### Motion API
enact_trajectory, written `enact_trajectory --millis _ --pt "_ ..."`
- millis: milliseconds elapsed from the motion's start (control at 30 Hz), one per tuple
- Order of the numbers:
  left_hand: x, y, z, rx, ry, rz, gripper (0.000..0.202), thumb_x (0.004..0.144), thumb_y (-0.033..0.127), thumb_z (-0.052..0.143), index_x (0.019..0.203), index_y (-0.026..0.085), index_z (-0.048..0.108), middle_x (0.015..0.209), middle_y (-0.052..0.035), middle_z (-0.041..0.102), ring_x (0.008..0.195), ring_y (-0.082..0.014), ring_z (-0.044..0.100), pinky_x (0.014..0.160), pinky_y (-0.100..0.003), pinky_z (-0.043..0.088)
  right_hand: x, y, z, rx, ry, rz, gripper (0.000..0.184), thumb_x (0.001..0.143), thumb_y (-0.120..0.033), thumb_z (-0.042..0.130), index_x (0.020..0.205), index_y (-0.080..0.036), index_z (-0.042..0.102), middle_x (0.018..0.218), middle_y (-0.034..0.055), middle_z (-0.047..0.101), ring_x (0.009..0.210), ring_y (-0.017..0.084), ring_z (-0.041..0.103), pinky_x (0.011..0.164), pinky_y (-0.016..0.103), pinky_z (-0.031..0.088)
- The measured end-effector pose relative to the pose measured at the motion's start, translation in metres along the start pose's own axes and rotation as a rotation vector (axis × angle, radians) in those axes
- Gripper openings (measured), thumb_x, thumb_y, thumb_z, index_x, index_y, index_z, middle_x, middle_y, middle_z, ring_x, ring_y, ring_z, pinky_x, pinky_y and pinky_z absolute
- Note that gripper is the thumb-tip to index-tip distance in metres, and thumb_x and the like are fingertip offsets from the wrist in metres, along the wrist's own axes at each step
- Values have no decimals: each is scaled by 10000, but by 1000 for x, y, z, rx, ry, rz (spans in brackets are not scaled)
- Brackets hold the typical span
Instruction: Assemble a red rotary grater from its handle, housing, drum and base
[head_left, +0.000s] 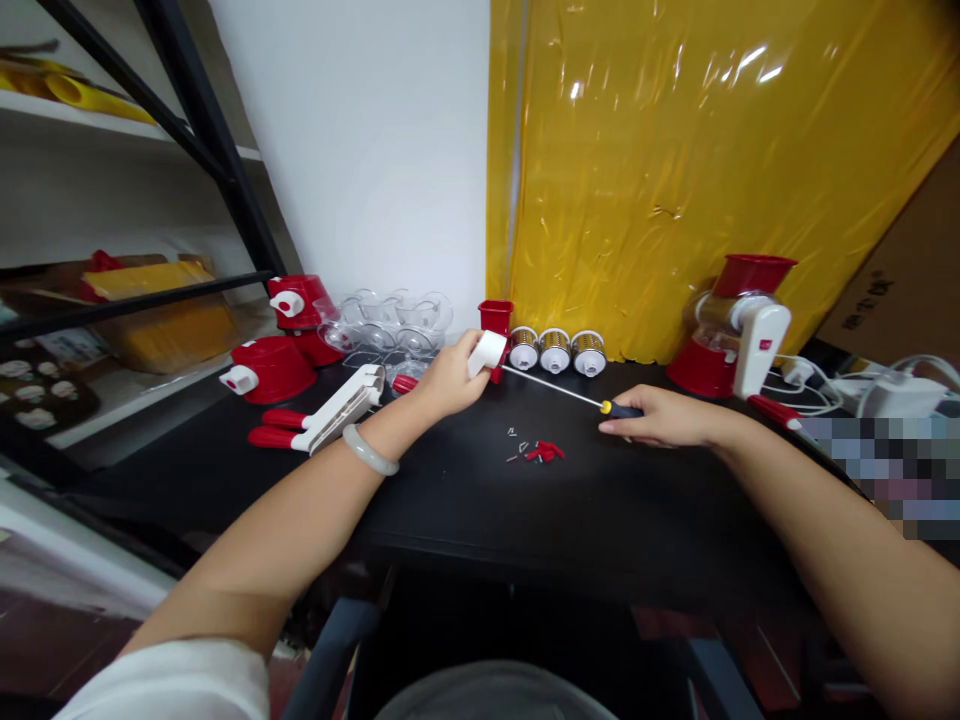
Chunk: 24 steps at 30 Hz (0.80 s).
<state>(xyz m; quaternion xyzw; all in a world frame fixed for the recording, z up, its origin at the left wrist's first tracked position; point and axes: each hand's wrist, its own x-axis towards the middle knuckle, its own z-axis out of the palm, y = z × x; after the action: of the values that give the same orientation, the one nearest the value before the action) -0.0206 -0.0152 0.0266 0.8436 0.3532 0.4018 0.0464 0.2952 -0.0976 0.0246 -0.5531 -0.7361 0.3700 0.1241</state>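
My left hand (448, 380) grips a small white and red plastic part (489, 352) just above the black table (600, 510). My right hand (660, 417) is closed on the dark handle of a long thin screwdriver (555, 388), whose shaft runs left with its tip at the white part. A little heap of small screws and red bits (536, 450) lies on the table between my hands. A pale bangle circles my left wrist.
Red bases (270, 370), clear bowls (390, 320), a white handle piece with red grips (330, 412) sit back left. Three metal drums (556, 350) and a red cup (495, 316) stand by the yellow sheet. An assembled red-white grater (739, 325) and white cables (885, 390) are right.
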Motion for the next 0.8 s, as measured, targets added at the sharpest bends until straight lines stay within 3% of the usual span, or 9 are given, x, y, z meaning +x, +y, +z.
enact_trajectory --millis 167,267,533,667,800 --pt "-2 2 -1 -12 3 26 396 727 175 550 1121 166 507 863 -57 661 762 -221 627 697 -312 464 -1 4 -1 155 -201 52 478 746 -635 609 640 -176 529 383 -76 387 319 44 304 344 189 222" --pt "-1 0 2 -40 43 27 374 734 171 547 1105 164 504 866 -53 654 767 -212 622 701 -306 467 1 6 -1 206 -156 14 438 743 -592 645 729 -163 559 451 -53 487 336 41 354 341 177 216" --pt "6 -8 10 -68 73 -189 269 759 161 523 1028 165 528 832 -52 638 770 -212 628 724 -333 500 12 11 -4 398 447 -100 477 604 -514 794 825 -189 524 642 -20 569 435 59 436 352 185 289" --pt "6 -7 12 -90 40 -259 246 757 170 529 1003 165 535 794 -43 632 714 -204 623 686 -334 511 18 13 -8 552 780 -282 402 646 -490 773 801 -204 537 749 -2 565 560 97 536 431 216 444" --pt "4 1 14 -163 -13 -364 252 777 190 517 1028 168 524 731 -13 619 571 -156 587 581 -280 493 28 14 -6 690 1022 -399 403 654 -508 760 818 -221 531 796 -29 520 591 93 565 477 235 532"
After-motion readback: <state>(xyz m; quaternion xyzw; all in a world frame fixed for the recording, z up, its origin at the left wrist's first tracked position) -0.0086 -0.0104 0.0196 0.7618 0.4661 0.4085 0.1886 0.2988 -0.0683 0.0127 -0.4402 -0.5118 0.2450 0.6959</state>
